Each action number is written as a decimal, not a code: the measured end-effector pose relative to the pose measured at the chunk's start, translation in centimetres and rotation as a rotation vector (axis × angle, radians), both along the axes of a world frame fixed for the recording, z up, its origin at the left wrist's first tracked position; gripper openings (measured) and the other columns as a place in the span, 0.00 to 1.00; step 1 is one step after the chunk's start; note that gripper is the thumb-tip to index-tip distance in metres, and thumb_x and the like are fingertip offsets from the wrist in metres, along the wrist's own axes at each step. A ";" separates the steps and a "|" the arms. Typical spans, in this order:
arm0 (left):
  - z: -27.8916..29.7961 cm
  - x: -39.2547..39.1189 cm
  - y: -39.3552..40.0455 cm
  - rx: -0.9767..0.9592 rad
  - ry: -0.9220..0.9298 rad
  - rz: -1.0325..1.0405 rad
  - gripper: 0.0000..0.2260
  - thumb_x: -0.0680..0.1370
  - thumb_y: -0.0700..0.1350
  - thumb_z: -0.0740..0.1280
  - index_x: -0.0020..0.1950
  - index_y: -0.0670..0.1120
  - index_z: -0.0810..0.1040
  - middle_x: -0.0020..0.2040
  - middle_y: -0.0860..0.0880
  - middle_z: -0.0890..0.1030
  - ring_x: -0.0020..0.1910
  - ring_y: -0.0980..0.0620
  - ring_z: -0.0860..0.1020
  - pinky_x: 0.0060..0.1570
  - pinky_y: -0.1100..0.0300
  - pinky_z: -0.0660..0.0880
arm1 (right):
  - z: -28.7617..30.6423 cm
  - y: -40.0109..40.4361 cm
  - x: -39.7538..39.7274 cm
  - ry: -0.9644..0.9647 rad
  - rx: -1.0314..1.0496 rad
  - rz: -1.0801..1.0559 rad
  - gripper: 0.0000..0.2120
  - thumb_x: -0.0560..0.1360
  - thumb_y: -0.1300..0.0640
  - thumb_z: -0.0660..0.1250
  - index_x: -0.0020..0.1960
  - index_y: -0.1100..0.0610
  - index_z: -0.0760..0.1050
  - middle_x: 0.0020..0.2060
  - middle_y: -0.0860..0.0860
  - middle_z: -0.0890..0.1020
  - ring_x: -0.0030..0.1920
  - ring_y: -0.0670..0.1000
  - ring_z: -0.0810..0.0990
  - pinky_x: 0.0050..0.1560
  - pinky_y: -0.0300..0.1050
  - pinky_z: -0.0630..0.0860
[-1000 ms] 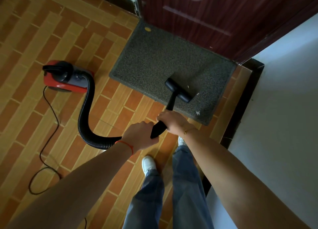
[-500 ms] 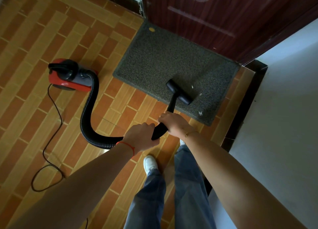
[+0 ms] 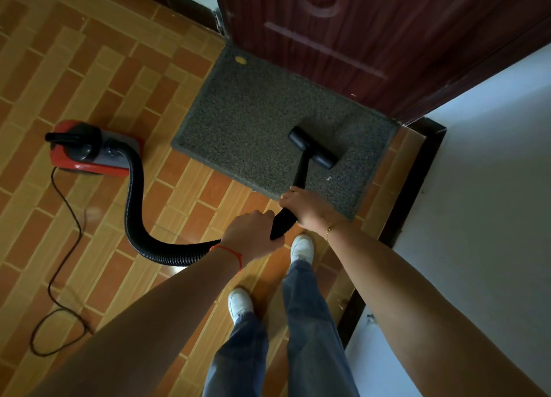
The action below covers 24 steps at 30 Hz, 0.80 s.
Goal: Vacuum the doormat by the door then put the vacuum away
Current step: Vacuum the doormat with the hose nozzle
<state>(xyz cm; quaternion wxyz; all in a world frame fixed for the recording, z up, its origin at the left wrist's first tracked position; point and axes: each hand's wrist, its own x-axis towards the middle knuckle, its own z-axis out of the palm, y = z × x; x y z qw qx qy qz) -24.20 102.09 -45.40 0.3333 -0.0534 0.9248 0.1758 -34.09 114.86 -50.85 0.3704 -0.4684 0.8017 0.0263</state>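
Left hand: fingers curled round the rear end of the black wand, just where the hose joins it.
Right hand: fingers wrapped round the wand further forward, near the left hand but apart from it.
Nozzle: flat on the mat, toward its right near part.
Mat: grey, on the tiled floor, its far edge against the dark red door; a yellow spot at its far left corner, a pale speck just beside the nozzle.
Vacuum: red and grey body on the floor left of the mat, well apart from the hands; the hose curves from it to the wand.
Cord: trails loosely over the floor to the left.
Wall: white, on the right.
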 end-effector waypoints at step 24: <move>-2.2 -18.9 6.2 0.058 0.071 0.096 0.12 0.77 0.55 0.63 0.51 0.47 0.73 0.32 0.52 0.72 0.30 0.51 0.74 0.29 0.61 0.68 | -0.4 5.5 -20.1 0.062 0.019 0.059 0.15 0.73 0.67 0.67 0.58 0.56 0.73 0.57 0.51 0.77 0.64 0.54 0.73 0.54 0.51 0.77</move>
